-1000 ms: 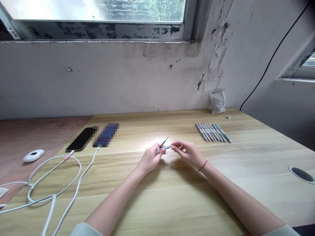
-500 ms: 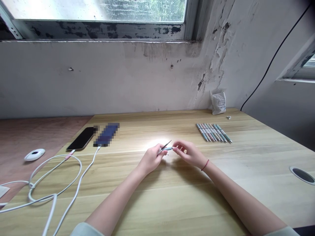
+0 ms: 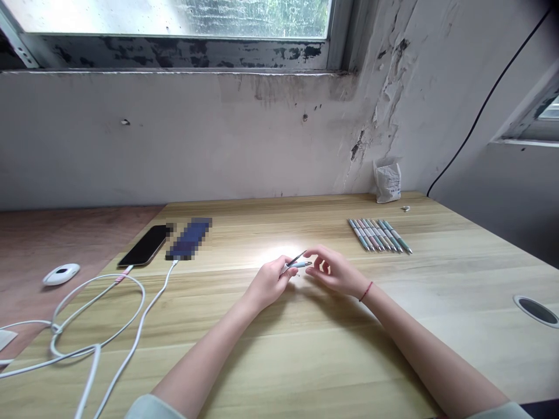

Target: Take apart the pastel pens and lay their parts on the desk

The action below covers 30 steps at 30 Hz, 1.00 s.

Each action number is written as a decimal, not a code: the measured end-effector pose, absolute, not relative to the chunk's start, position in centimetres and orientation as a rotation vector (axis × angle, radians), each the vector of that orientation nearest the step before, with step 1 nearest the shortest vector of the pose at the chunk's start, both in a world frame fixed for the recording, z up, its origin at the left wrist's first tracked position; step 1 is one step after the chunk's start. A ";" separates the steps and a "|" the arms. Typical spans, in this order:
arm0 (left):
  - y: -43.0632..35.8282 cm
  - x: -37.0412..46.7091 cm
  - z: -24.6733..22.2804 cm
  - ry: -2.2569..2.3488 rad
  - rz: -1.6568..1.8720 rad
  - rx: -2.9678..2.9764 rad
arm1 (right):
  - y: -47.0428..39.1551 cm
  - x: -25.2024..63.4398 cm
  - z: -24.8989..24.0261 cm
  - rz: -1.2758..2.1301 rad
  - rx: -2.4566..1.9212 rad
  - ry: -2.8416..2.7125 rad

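Observation:
Near the middle of the wooden table [image 3: 262,361], my left hand [image 3: 271,282] is closed on a light blue pen barrel [image 3: 299,265] and a thin dark refill [image 3: 297,258], which slants up to the right above the barrel. My right hand [image 3: 334,270] is just right of the barrel's tip, thumb and fingers apart, with nothing visible between them. Its index fingertip is close to the refill's upper end; whether they touch is unclear. Several pens [image 3: 379,235] lie side by side in a row farther back on the right.
A black phone [image 3: 144,246] and a blurred blue device [image 3: 189,240] lie at the left with white cables [image 3: 142,320]. Beyond them is a white oval case [image 3: 62,274]. A white packet [image 3: 388,182] stands by the wall. A round grommet [image 3: 537,311] is at the right.
The fingers of my right hand have come off the tip of the pen barrel and spread apart. My left hand has stayed in place with the barrel and refill.

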<state>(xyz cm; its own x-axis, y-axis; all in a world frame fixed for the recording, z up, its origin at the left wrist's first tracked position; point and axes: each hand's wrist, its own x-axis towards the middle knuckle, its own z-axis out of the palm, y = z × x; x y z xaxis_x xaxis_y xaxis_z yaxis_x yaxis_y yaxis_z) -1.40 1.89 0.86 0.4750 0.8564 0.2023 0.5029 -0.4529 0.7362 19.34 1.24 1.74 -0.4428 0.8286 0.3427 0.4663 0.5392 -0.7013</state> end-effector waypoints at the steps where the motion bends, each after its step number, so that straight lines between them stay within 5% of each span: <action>1: 1.8 -1.4 0.9 1.111 0.760 2.121 | 1.2 19.3 1.8 0.677 -1.033 -2.104; 14: 1.7 -1.1 0.5 1.120 0.788 2.204 | 1.0 19.1 1.8 0.628 -1.130 -2.161; 23: 1.4 -0.7 1.0 1.207 0.943 2.097 | 0.7 16.9 0.4 1.291 -0.968 -1.658; 30: 0.7 0.1 1.5 1.301 0.927 2.007 | 0.2 16.0 0.4 1.333 -0.916 -1.548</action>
